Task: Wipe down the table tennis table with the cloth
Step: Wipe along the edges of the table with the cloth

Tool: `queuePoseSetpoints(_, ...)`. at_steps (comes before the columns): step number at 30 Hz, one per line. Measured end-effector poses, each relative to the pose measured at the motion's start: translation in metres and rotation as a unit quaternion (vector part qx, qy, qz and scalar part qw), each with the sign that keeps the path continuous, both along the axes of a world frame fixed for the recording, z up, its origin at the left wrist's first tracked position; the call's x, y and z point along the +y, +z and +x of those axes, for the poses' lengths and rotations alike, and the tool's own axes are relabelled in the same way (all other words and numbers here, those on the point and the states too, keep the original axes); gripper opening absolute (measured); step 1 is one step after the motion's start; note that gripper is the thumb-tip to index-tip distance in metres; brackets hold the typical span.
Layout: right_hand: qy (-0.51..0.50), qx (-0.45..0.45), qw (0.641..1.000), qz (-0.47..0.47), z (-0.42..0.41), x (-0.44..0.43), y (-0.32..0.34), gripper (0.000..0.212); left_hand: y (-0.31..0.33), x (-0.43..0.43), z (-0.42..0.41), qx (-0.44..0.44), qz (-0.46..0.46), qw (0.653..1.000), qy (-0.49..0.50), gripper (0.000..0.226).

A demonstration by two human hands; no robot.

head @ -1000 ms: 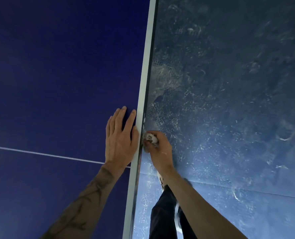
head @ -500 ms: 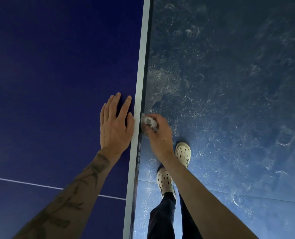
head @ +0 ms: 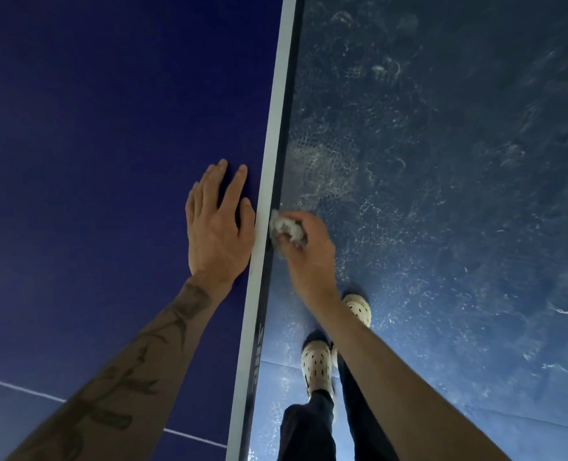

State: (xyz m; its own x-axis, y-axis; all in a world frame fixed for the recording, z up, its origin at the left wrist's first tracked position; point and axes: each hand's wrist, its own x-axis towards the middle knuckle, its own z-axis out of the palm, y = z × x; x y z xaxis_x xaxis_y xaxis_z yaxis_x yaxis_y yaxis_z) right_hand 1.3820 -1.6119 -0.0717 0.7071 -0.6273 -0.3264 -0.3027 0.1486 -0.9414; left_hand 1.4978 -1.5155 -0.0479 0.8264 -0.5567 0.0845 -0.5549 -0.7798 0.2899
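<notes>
The dark blue table tennis table (head: 103, 134) fills the left half of the head view, with a white band along its right edge. My left hand (head: 216, 227) lies flat on the top beside that band, fingers straight. My right hand (head: 305, 251) grips a small crumpled grey-white cloth (head: 287, 229) and holds it against the table's dark side edge (head: 277, 201), just below the band. Most of the cloth is hidden in my fingers.
To the right lies a blue floor (head: 442, 194) covered with dusty white scuffs. My feet in pale perforated clogs (head: 315, 364) and dark trousers stand close to the table's side. A thin white line (head: 189, 435) crosses the tabletop near the bottom left.
Both hands have slid forward along the table's edge, the cloth rubbing the side as they went. My feet have stepped into view below my right arm.
</notes>
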Motion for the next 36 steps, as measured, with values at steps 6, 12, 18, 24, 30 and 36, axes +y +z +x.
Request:
queuePoseSetpoints(6, 0.034, -0.011, 0.999, 0.040, -0.026, 0.012, 0.011, 0.029, 0.001, 0.000, 0.001, -0.007, 0.002, 1.000, -0.001, 0.049)
queuePoseSetpoints(12, 0.012, 0.010, 0.999, 0.036, 0.019, -0.021, -0.002, 0.027, -0.003, -0.001, 0.003, -0.014, 0.000, 1.000, -0.005, 0.049)
queuePoseSetpoints(18, 0.018, 0.020, 0.999, 0.017, 0.038, -0.038, 0.000, 0.034, -0.001, -0.001, 0.004, -0.015, 0.014, 1.000, -0.008, 0.049)
queuePoseSetpoints(24, 0.038, 0.004, 0.999, 0.035, 0.050, -0.056, 0.012, 0.036, 0.000, -0.001, 0.004, -0.007, 0.033, 0.999, -0.003, 0.049)
queuePoseSetpoints(30, -0.017, 0.025, 0.999, 0.029, 0.116, -0.108, 0.009, 0.019, 0.001, -0.034, 0.042, 0.005, 0.020, 1.000, -0.014, 0.049)
queuePoseSetpoints(36, 0.014, 0.034, 0.999, 0.031, 0.104, -0.101, 0.009, 0.029, -0.001, -0.098, 0.109, 0.009, 0.011, 0.999, -0.033, 0.051)
